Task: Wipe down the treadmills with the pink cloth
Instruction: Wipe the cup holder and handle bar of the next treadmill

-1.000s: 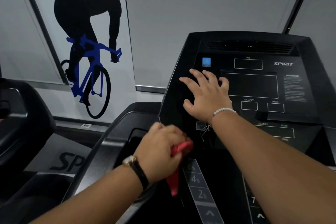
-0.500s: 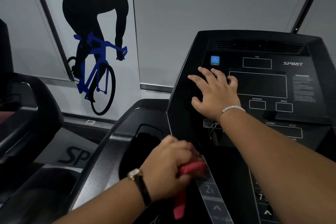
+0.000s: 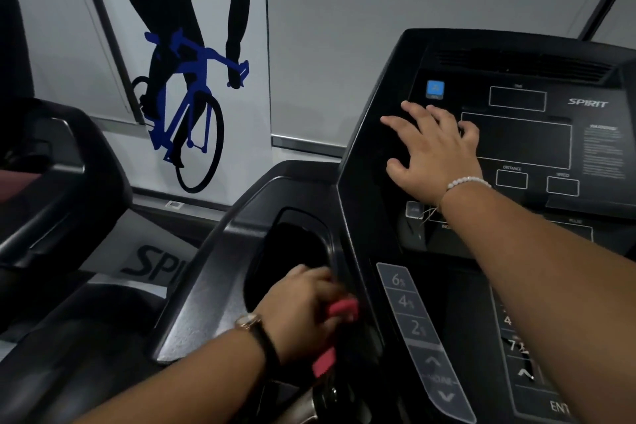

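Treadmill console (image 3: 523,144) fills the right of view, with its dark side pocket (image 3: 285,251) and incline key strip (image 3: 409,313) lower down. The right hand (image 3: 435,151) lies flat on the console's upper left, fingers straight and spread, holding nothing. The left hand (image 3: 303,313) has its fingers curled round the bunched pink cloth (image 3: 342,307) on the ridge between pocket and key strip, one tail hanging below. Probably best to flatten the cloth and draw it along that ridge, since the console edge crowds the right and open room lies in the pocket and nearer the person.
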`<state>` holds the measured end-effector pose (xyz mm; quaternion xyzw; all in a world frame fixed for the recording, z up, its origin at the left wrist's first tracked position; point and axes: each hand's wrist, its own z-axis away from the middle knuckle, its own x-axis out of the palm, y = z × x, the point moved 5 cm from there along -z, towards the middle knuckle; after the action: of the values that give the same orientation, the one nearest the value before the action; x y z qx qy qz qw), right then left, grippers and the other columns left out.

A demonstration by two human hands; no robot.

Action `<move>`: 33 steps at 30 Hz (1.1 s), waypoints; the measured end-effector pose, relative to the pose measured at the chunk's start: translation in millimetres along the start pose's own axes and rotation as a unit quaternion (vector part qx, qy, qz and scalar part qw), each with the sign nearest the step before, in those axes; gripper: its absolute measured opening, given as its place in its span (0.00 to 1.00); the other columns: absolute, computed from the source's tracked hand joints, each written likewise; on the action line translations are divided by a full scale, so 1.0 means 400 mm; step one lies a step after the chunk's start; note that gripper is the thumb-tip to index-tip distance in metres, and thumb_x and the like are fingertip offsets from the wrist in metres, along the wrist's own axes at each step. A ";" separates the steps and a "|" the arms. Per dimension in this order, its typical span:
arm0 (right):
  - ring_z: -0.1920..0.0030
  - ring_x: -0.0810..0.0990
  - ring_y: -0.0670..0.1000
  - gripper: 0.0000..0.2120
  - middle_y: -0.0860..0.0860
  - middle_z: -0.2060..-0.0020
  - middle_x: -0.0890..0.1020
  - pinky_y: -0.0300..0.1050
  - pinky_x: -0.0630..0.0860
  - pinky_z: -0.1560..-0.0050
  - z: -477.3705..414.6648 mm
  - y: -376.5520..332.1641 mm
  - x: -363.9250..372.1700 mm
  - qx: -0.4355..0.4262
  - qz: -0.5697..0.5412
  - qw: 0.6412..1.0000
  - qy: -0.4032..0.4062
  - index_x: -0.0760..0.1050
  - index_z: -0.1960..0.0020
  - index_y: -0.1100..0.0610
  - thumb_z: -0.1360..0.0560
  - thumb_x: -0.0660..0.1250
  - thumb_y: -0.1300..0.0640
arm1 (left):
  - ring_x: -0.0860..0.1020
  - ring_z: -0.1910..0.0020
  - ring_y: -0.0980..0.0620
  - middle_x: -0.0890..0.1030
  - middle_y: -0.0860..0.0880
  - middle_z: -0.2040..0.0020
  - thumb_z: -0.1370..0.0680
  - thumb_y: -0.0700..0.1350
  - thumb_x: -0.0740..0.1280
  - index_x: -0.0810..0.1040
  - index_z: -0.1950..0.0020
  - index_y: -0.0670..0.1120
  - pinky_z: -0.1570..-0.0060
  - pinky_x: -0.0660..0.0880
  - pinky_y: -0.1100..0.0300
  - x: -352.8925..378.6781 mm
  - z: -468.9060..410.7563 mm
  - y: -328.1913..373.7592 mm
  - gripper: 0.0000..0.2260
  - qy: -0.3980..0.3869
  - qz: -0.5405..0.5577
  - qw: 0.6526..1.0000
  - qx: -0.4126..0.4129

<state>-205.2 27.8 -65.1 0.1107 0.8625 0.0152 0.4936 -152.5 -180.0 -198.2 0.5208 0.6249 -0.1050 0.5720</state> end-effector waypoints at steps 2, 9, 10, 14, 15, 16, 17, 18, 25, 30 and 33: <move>0.28 0.57 0.54 0.28 0.45 0.27 0.60 0.62 0.56 0.34 0.001 -0.004 -0.001 0.001 0.000 1.000 0.003 0.59 0.31 0.38 0.31 0.59 0.43 | 0.72 0.55 0.54 0.77 0.56 0.53 0.25 0.56 0.61 0.81 0.55 0.52 0.50 0.69 0.61 0.010 -0.023 -0.003 0.12 -0.008 -0.049 0.999 -0.014; 0.28 0.57 0.54 0.29 0.46 0.27 0.60 0.62 0.56 0.34 0.006 -0.006 -0.007 0.013 0.000 1.000 -0.019 0.58 0.30 0.39 0.30 0.58 0.44 | 0.72 0.53 0.52 0.79 0.56 0.51 0.26 0.52 0.64 0.81 0.51 0.55 0.49 0.70 0.58 0.022 0.023 0.029 0.08 0.013 -0.006 1.000 -0.003; 0.27 0.56 0.54 0.29 0.46 0.26 0.59 0.63 0.55 0.33 0.005 -0.009 -0.006 0.017 -0.001 0.999 -0.030 0.58 0.29 0.39 0.29 0.59 0.44 | 0.73 0.52 0.53 0.79 0.57 0.50 0.26 0.51 0.66 0.81 0.50 0.55 0.47 0.70 0.59 0.020 0.044 0.027 0.07 -0.014 0.015 0.999 0.030; 0.25 0.51 0.54 0.30 0.46 0.25 0.55 0.63 0.49 0.28 0.022 -0.025 -0.006 0.021 -0.061 0.990 -0.127 0.56 0.27 0.40 0.27 0.62 0.43 | 0.72 0.51 0.62 0.80 0.58 0.49 0.27 0.49 0.70 0.82 0.51 0.55 0.49 0.66 0.67 -0.012 0.127 -0.009 0.06 -0.059 0.085 0.988 0.114; 0.25 0.51 0.53 0.30 0.45 0.25 0.56 0.63 0.50 0.28 0.047 -0.033 -0.010 0.011 -0.091 0.983 -0.156 0.57 0.27 0.41 0.27 0.62 0.41 | 0.72 0.51 0.63 0.81 0.58 0.50 0.27 0.51 0.70 0.82 0.52 0.54 0.49 0.66 0.66 -0.025 0.138 -0.023 0.06 -0.053 0.076 0.988 0.126; 0.25 0.54 0.52 0.30 0.45 0.26 0.59 0.63 0.51 0.28 0.080 -0.043 -0.020 0.004 -0.121 0.977 -0.175 0.59 0.28 0.41 0.28 0.61 0.38 | 0.73 0.51 0.63 0.80 0.58 0.50 0.28 0.54 0.69 0.82 0.53 0.54 0.47 0.67 0.64 -0.034 0.141 -0.047 0.07 -0.050 0.060 0.990 0.121; 0.26 0.56 0.51 0.29 0.44 0.27 0.62 0.62 0.52 0.29 0.121 -0.050 -0.032 0.006 -0.142 0.974 -0.176 0.62 0.29 0.41 0.29 0.58 0.37 | 0.73 0.50 0.61 0.79 0.60 0.51 0.28 0.58 0.67 0.82 0.53 0.56 0.45 0.66 0.62 -0.044 0.140 -0.076 0.09 -0.049 0.040 0.993 0.097; 0.27 0.57 0.50 0.28 0.43 0.29 0.64 0.62 0.52 0.29 0.168 -0.052 -0.044 0.016 -0.150 0.976 -0.160 0.65 0.31 0.41 0.30 0.57 0.37 | 0.72 0.48 0.60 0.79 0.61 0.52 0.29 0.60 0.65 0.81 0.53 0.57 0.42 0.66 0.61 -0.053 0.136 -0.107 0.11 -0.040 0.020 0.997 0.068; 0.38 0.68 0.51 0.07 0.45 0.45 0.76 0.56 0.61 0.36 0.377 -0.042 -0.049 0.173 -0.175 0.969 -0.024 0.78 0.50 0.47 0.26 0.63 0.52 | 0.72 0.51 0.49 0.78 0.59 0.52 0.28 0.62 0.51 0.81 0.54 0.57 0.45 0.67 0.54 -0.086 0.096 -0.164 0.21 0.093 -0.170 0.970 -0.149; 0.45 0.73 0.51 0.11 0.45 0.51 0.80 0.52 0.67 0.42 0.363 -0.065 -0.030 0.130 -0.103 0.984 -0.069 0.78 0.51 0.49 0.24 0.57 0.49 | 0.68 0.47 0.53 0.74 0.60 0.43 0.23 0.61 0.54 0.74 0.43 0.58 0.46 0.65 0.55 -0.026 0.072 -0.084 0.16 -0.028 -0.142 0.986 -0.084; 0.47 0.75 0.53 0.15 0.47 0.51 0.81 0.51 0.68 0.44 0.371 -0.064 -0.031 0.125 -0.109 0.984 -0.062 0.78 0.50 0.50 0.23 0.54 0.48 | 0.69 0.50 0.55 0.74 0.63 0.44 0.25 0.61 0.56 0.73 0.42 0.63 0.48 0.70 0.56 -0.034 0.142 -0.068 0.14 -0.008 -0.063 0.998 0.009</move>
<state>-76.9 -12.0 -134.2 0.0777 0.8325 -0.1532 0.5268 -141.6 -240.3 -218.0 0.4850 0.6507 -0.1503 0.5646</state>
